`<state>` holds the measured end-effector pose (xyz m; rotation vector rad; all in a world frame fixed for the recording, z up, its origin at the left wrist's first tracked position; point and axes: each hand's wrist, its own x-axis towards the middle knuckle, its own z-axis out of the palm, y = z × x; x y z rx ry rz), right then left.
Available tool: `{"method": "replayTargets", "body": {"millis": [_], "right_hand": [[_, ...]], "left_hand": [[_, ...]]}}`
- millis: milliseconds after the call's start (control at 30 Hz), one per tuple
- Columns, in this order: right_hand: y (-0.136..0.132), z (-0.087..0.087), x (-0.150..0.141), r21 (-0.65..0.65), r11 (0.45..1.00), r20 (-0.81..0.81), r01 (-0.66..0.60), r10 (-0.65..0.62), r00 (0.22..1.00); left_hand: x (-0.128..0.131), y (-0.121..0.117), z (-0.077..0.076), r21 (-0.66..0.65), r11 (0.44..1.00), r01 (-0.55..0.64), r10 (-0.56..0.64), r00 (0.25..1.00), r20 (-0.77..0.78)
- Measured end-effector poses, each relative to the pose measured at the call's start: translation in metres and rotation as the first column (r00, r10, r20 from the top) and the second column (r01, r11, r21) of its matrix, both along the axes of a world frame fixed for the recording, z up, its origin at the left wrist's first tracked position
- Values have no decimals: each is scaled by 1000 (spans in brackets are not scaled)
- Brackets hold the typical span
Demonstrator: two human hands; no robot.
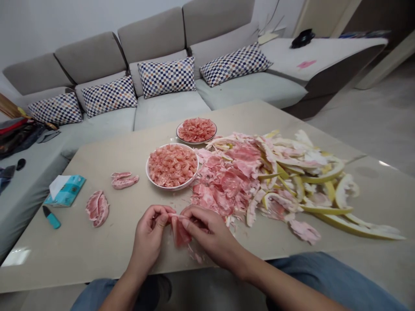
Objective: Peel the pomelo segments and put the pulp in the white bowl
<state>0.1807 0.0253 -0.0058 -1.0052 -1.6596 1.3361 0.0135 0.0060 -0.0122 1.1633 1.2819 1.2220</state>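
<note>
While left hand (149, 230) and right hand (207, 226) pinch a pink fruit segment (180, 235) above the near surface (97, 255), its blurred flesh seems light, moist, fragile; top membrane likely offers safest hold. Beyond: heaped bowl (173, 188), then plate (178, 132).

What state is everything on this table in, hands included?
Left hand, pinching the pink piece
Right hand, pinching it too
Pink piece, held up, its lower part hanging
Near bowl, heaped with pink pulp
Far dish, heaped likewise
Rinds, stripped off and piled
Pink skins, torn, heaped
Segments at left, lying in two spots
Tissue pack, open, tissue sticking out
Teal-and-black tool, lying flat
</note>
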Motion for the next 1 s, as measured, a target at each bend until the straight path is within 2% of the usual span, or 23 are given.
{"method": "replayTargets", "body": {"millis": [167, 367, 500, 667, 733, 867, 1000], "right_hand": [[1, -1, -2, -111, 994, -73, 13, -22, 997], [9, -1, 10, -204, 979, -129, 29, -56, 990], [14, -3, 14, -287, 958, -201, 7, -67, 977], [11, -8, 6, -310, 951, -248, -14, -67, 966], [9, -10, 3, -330, 943, -259, -43, -47, 965], [7, -11, 2, -386, 917, -310, -104, -22, 950], [8, -10, 3, -401, 911, -337, -94, -51, 940]], "left_hand": [[2, 2, -3, -140, 990, -2, 28, 982, 186], [-14, 9, 0, -200, 972, -122, 186, 922, 340], [-20, 12, 1, -256, 961, -108, 207, 892, 401], [-17, 14, -1, -268, 950, -159, 282, 804, 523], [-14, 14, -2, -258, 955, -147, 271, 787, 554], [-8, 11, -2, -272, 957, -102, 238, 810, 536], [-3, 9, -1, -309, 950, 33, 167, 786, 595]]}}
